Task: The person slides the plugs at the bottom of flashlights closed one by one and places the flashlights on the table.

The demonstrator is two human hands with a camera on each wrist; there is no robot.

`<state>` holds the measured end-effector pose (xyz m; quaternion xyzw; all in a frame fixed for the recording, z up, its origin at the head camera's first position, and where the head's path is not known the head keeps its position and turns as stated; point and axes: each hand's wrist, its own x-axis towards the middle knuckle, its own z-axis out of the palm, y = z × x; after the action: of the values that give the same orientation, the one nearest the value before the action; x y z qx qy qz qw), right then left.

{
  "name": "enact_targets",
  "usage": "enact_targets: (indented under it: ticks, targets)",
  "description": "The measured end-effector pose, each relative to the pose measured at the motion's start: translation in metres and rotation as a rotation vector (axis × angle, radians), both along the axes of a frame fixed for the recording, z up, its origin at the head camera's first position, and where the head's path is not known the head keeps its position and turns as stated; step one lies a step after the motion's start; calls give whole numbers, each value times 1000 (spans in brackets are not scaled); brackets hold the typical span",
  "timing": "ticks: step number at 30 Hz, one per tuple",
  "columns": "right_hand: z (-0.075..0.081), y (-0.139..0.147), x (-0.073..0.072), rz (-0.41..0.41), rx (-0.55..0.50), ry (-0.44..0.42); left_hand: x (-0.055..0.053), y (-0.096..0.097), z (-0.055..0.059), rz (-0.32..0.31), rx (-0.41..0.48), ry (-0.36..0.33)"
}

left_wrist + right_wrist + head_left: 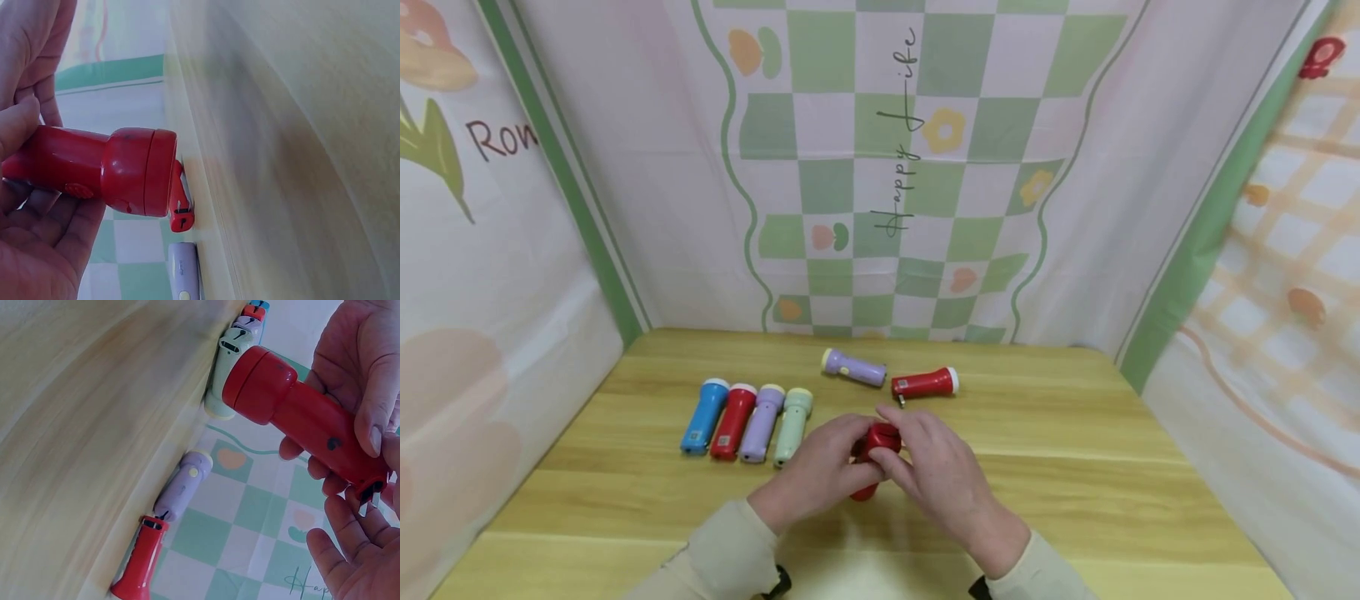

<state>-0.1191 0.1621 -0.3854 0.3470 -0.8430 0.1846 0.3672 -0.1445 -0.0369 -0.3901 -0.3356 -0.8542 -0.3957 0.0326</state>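
Observation:
A red flashlight (883,435) stands head down above the table, between both hands. My left hand (820,465) grips its body, with the thumb on one side and the fingers behind, as the right wrist view shows. The tail end is up, with small metal prongs (369,503) sticking out. At that end my right hand (943,471) holds the tail between thumb and fingers, its fingertips near the prongs; part of this contact is hidden. In the left wrist view the flashlight's wide red head (134,172) points toward the tabletop without visible contact.
To the left stand in a row a blue (706,415), a red (733,421), a purple (763,422) and a green flashlight (793,425). Farther back lie a purple flashlight (857,369) and a red flashlight (925,383) with prongs out. Printed curtains (887,167) enclose the wooden table (1075,467).

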Motion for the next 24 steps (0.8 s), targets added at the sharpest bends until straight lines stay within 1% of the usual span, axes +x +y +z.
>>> enact_targets:
  ticks: [7, 13, 18, 24]
  targets:
    - [0, 0, -1, 40, -15, 6, 3, 0, 3, 27, 42, -84]
    - [0, 1, 1, 47, -15, -31, 6, -3, 3, 42, 55, -107]
    - [-2, 2, 1, 64, -16, -33, 8, -6, 2, 58, 76, -131]
    - [-3, 3, 2, 69, -44, -44, 10, -9, 2, 80, 95, -129]
